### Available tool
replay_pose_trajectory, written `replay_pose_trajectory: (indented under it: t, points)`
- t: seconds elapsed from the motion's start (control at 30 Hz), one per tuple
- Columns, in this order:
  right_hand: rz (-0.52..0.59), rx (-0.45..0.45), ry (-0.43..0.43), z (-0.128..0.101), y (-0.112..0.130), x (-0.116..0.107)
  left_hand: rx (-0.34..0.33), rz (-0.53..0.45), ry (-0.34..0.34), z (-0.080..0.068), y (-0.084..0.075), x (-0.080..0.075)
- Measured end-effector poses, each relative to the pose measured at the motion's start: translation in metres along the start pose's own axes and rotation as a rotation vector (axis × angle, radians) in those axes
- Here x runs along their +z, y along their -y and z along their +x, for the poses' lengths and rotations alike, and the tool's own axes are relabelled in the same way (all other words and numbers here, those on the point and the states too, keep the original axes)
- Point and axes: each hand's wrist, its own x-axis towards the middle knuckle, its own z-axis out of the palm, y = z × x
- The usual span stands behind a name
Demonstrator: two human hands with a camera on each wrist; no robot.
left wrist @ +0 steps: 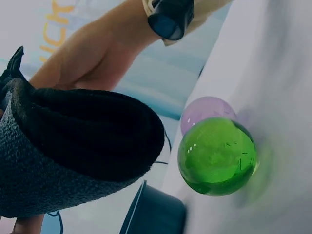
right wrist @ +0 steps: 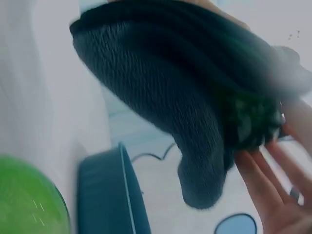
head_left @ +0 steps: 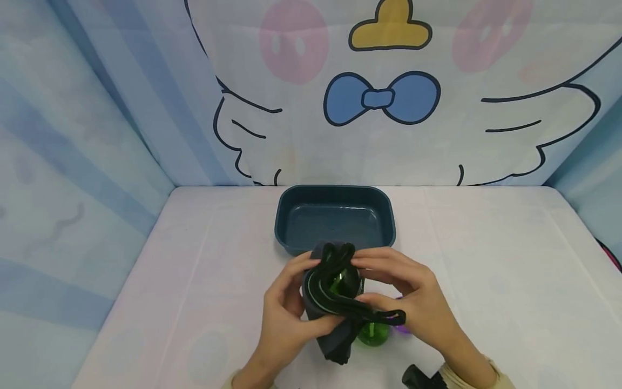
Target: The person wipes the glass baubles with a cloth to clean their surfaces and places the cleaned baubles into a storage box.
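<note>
Both hands hold a dark grey knitted sock (head_left: 330,308) with a black cuff just above the table. My left hand (head_left: 291,302) grips its left side and my right hand (head_left: 389,286) pinches the cuff's right edge, stretching the opening. Something green (head_left: 336,284) shows inside the opening. A green glass ball (head_left: 373,333) and a purple ball (head_left: 403,327) lie on the table under the right hand. In the left wrist view the sock (left wrist: 58,161) hangs beside the green ball (left wrist: 217,156) and the purple ball (left wrist: 207,109). The right wrist view shows the sock (right wrist: 161,83) and that hand's fingers (right wrist: 268,190).
A dark blue rectangular tray (head_left: 335,216) with nothing in it stands just behind the hands, on a white tabletop (head_left: 486,259). A cartoon-printed curtain (head_left: 389,97) closes off the back and sides. A black wrist camera (head_left: 420,377) sits on the right forearm.
</note>
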Motion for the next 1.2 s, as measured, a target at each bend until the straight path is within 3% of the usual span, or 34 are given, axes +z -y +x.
replay_pose_trajectory:
  t: [0.2, 0.27, 0.37, 0.47, 0.6, 0.7, 0.83, 1.07, 1.2]
  points:
    - [-0.182, -0.197, 0.020, 0.001, -0.007, -0.003, -0.020, -0.051, 0.021, 0.002, 0.000, -0.001]
    - [-0.165, -0.244, 0.009, 0.001, -0.011, -0.003, -0.022, -0.051, 0.028, 0.002, -0.001, -0.001]
    - [-0.127, -0.210, 0.021, 0.001, -0.010, -0.003, -0.014, -0.038, 0.047, 0.002, -0.002, 0.000]
    - [-0.125, -0.107, 0.043, 0.000, -0.007, -0.003, -0.002, -0.016, 0.065, 0.003, -0.003, 0.000]
    - [-0.135, -0.032, 0.027, 0.000, -0.004, 0.000, 0.010, -0.006, 0.044, 0.004, -0.001, -0.002]
    - [-0.099, -0.097, -0.003, 0.001, -0.005, 0.002, 0.000, -0.014, 0.015, 0.003, -0.001, -0.003]
    - [-0.137, -0.231, -0.018, 0.002, -0.006, 0.001, -0.028, -0.037, 0.005, 0.002, 0.001, -0.004]
    - [-0.200, -0.262, 0.075, 0.003, -0.006, -0.002, -0.050, -0.091, -0.004, 0.002, 0.003, -0.003]
    - [-0.245, -0.269, 0.067, 0.003, -0.008, 0.000, -0.063, -0.101, 0.003, 0.000, 0.004, -0.001]
